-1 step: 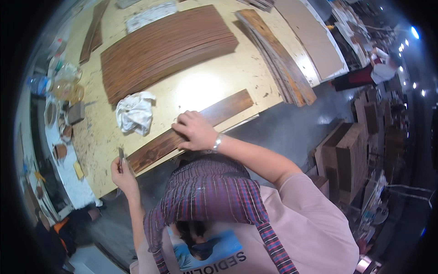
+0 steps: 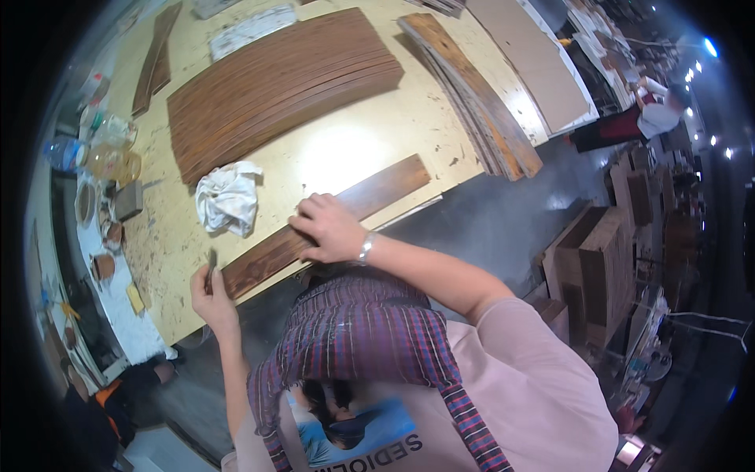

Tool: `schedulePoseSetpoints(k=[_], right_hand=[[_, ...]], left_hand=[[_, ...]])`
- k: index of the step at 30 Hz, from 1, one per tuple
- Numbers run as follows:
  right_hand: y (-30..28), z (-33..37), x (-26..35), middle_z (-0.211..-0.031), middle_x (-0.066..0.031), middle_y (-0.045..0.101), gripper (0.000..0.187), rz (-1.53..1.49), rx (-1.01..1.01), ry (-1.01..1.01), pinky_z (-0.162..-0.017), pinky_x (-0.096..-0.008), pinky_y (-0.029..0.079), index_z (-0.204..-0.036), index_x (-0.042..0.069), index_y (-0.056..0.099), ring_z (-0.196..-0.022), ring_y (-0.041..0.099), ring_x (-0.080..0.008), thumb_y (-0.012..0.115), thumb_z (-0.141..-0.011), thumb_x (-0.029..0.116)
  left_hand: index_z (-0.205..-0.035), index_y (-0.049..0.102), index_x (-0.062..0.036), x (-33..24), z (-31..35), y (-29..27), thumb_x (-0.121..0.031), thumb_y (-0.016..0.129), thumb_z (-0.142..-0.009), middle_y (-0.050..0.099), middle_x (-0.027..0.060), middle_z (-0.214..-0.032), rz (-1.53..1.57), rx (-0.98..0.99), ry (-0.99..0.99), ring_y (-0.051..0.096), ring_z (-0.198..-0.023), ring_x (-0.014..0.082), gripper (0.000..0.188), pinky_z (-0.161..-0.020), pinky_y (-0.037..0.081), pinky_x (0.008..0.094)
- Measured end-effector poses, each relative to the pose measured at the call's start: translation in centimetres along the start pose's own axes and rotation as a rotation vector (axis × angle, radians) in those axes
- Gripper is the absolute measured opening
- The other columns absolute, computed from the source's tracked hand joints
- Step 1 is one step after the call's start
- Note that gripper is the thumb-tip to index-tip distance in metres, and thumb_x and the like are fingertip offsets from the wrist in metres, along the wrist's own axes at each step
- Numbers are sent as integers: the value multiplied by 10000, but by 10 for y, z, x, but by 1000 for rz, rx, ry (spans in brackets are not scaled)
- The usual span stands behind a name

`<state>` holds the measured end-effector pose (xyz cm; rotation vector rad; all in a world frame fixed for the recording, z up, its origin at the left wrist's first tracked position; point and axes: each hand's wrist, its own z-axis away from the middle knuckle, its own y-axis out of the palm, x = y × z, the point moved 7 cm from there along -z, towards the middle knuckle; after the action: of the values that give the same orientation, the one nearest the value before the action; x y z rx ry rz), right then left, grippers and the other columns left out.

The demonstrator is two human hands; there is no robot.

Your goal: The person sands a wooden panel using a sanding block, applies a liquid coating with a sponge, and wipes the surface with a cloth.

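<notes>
A narrow brown wooden plank lies slantwise along the near edge of the table. My right hand presses down across its middle, with fingers curled over the far side and the thumb near the close edge. At the plank's left end, my left hand pinches a small, thin, dark flat piece standing up between thumb and fingers; its exact kind is unclear. Just beyond the plank sits a crumpled white cloth. Farther back rests a large stack of brown planks.
More boards are piled at the table's right side, beside a flat brown panel. Plastic bottles, a dark block and small pots line the left edge. A person stands far right, near wooden boxes.
The dark piece in my left hand has tilted slightly. The view has shifted a little; my right hand keeps its place on the plank.
</notes>
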<state>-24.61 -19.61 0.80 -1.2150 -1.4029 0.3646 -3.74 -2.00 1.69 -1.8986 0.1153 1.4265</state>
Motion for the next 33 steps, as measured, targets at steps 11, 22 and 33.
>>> schedulePoseSetpoints(k=[11, 22, 33], right_hand=[[47, -8, 15, -1037, -117, 555, 439, 100, -131, -27, -866, -402, 423, -1006, 41, 619, -1008, 525, -287, 614, -754, 401], [32, -7, 12, -958, -65, 547, 268, 98, -260, -29, -811, -372, 405, -811, 87, 664, -971, 514, -258, 595, -778, 344], [13, -8, 16, -996, -68, 532, 407, -5, -105, -12, -855, -362, 396, -888, 48, 645, -1005, 489, -252, 770, -683, 377]], left_hand=[[-835, 702, -60, -196, 48, 289, -60, 693, -770, 590, 97, -784, -79, 659, 835, 608, -786, 291, 66, -685, 504, 399], [-746, 635, -104, -197, 83, 306, -80, 682, -732, 530, 59, -719, -214, 613, 1039, 578, -692, 244, 55, -563, 480, 376], [-791, 665, -116, -195, 100, 304, -23, 628, -728, 531, 64, -728, -144, 698, 1039, 579, -699, 257, 119, -570, 475, 392]])
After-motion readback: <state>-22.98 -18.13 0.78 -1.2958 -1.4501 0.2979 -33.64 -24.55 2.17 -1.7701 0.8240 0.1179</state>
